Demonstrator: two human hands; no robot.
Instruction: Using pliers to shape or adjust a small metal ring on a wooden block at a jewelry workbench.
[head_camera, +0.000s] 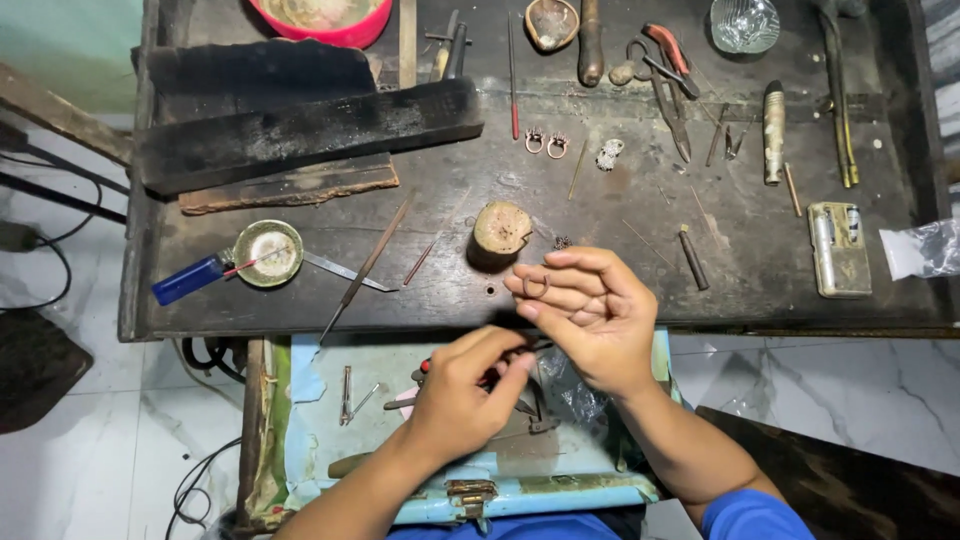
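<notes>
Seen from above, looking down at two bare hands over a worn, dark tabletop (700, 240). Nearest, an open pale-blue drawer (560, 490) below the tabletop's front edge, holding small metal tools and a scrap of clear plastic. Above the drawer, left hand (465, 395) curled narrow, fingers pinched on a thin dark tool (535, 346) with a red grip, its tip pointing toward the other hand. Just beside it, right hand (590, 315) half closed, fingertips holding a small copper-coloured ring (536, 286) at the tabletop's front edge. Just beyond the ring, a short round wooden stump (501, 230) standing upright. To the left, a blue lighter (190, 278) lying next to a small round metal dish (268, 252), with a long thin file (368, 265) slanting between dish and stump. Further back, a charred black block (310, 130) lying across the left part. Near the middle, two small copper rings (546, 143) with prongs side by side, a pale cluster piece (609, 153) just right of them. On the right, a small rectangular metal case (838, 248) and a crumpled clear plastic bag (925, 250) at the edge. Farthest, a red bowl (325, 20), scissors (670, 95) with a red-handled tool, and a clear glass dish (745, 22).
</notes>
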